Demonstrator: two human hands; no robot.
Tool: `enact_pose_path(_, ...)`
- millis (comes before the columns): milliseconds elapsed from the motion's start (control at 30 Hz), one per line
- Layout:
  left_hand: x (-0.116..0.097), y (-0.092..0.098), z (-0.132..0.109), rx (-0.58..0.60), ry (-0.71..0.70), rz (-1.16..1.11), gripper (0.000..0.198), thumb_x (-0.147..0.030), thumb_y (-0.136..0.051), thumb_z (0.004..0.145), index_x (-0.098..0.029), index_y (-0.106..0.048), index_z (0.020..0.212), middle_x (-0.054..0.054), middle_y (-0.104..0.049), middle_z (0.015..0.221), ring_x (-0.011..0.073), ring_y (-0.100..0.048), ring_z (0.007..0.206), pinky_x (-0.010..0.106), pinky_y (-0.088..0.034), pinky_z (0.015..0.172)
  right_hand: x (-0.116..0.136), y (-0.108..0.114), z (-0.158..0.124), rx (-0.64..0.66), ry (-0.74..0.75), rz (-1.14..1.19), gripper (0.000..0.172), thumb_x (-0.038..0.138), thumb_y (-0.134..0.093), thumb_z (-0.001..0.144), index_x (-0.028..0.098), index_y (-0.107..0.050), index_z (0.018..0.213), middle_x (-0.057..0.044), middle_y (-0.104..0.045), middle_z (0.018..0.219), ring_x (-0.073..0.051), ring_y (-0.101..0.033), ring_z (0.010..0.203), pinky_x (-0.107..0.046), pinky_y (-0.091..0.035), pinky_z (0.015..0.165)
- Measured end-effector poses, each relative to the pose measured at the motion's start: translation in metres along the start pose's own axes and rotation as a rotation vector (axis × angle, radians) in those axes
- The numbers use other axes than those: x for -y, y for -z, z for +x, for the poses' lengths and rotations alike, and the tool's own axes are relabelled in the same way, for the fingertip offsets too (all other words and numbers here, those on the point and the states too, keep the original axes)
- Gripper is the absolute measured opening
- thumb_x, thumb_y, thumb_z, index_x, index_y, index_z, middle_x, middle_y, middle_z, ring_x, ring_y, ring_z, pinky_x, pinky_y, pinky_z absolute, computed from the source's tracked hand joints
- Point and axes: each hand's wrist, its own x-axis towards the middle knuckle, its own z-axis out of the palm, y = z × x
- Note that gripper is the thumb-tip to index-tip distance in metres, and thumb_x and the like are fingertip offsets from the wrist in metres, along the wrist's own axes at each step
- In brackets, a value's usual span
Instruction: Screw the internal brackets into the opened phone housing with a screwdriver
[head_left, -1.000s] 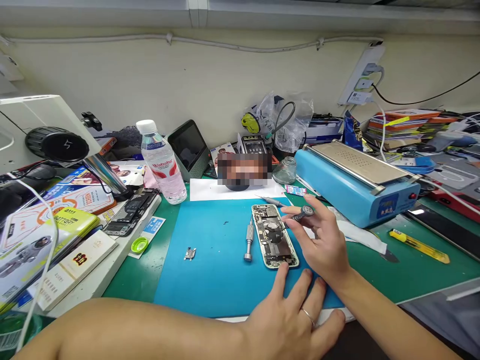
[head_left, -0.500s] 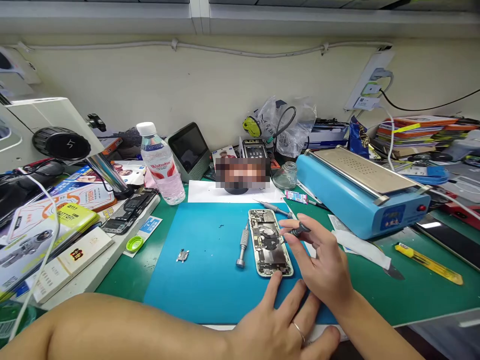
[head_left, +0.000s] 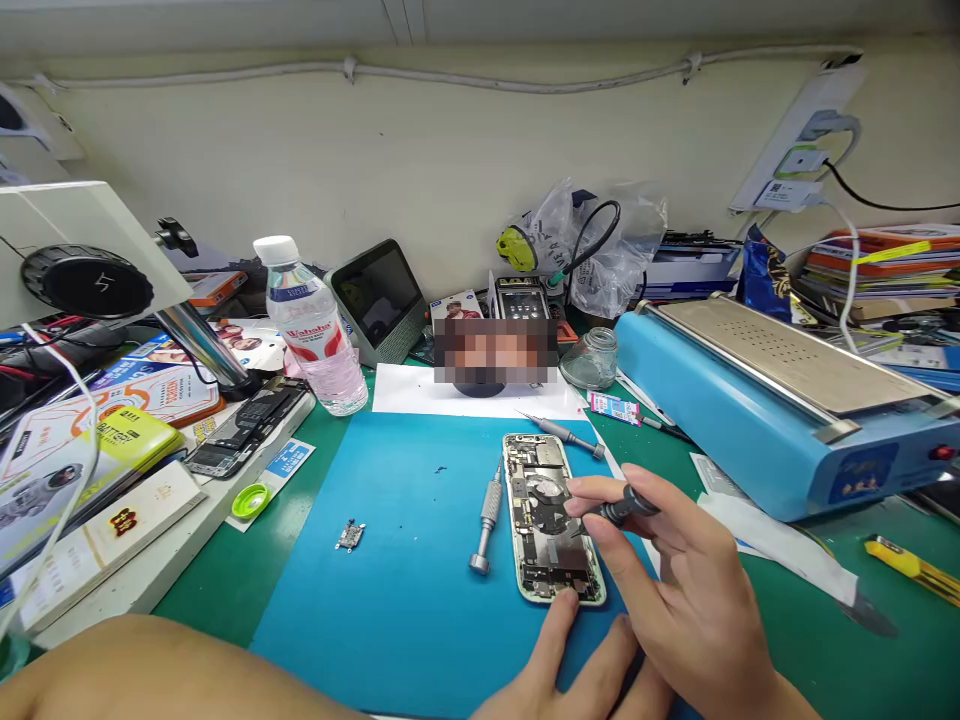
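The work in hand looks like driving a fine screw inside the opened phone (head_left: 541,545), which lies face down on the blue mat (head_left: 405,590) with its long side running away from the person. To do it well, I judge the dark screwdriver (head_left: 624,508) should stand more squarely over the screw than it does now. It lies at a low slant, and the tip could skate onto the boards beside the screw. Light downward pressure, slow turns from the fingertips and a firmly pinned phone should be enough. Any freed screw is best set on the mat left of the phone, near the small loose part (head_left: 349,535), away from the silver screwdriver (head_left: 486,515) that lies just left of the phone.

The right hand (head_left: 679,590) comes in from the right of the phone, wrist low over the desk (head_left: 217,590). Its grip is closed on the dark screwdriver, thumb and forefinger pinching the shaft, with the tip over the middle of the phone. The left hand (head_left: 577,670) sits at the phone's near end. Its grip is apart and holds nothing, and one fingertip touches the bottom edge to steady it. A third driver (head_left: 566,436) rests beyond the phone's far end.
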Motion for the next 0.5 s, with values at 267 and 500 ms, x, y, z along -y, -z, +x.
enact_pose_path(267, 0.007, 0.008, 0.005, -0.028, 0.018, -0.070, 0.036, -0.050, -0.060, 0.101, -0.044, -0.063, 0.136, -0.007, -0.068, 0.137, 0.0211, -0.054, 0.141, 0.050, -0.034, 0.125, 0.003, 0.001, 0.006, -0.070, -0.174, 0.023, 0.053, 0.013, -0.063, 0.098, 0.030, -0.048, 0.145, -0.003, -0.075, 0.114, -0.015, -0.077, 0.098, -0.027, -0.067, 0.086)
enact_pose_path(500, 0.017, 0.020, 0.009, 0.087, -0.060, -0.112, 0.036, -0.049, -0.055, 0.105, -0.042, -0.061, 0.140, -0.003, -0.067, 0.140, 0.0225, -0.057, 0.137, 0.050, -0.038, 0.120, 0.002, 0.000, 0.006, -0.088, -0.206, 0.021, 0.051, 0.017, -0.065, 0.098, 0.031, -0.049, 0.144, -0.002, -0.075, 0.113, -0.014, -0.078, 0.095, -0.025, -0.066, 0.086)
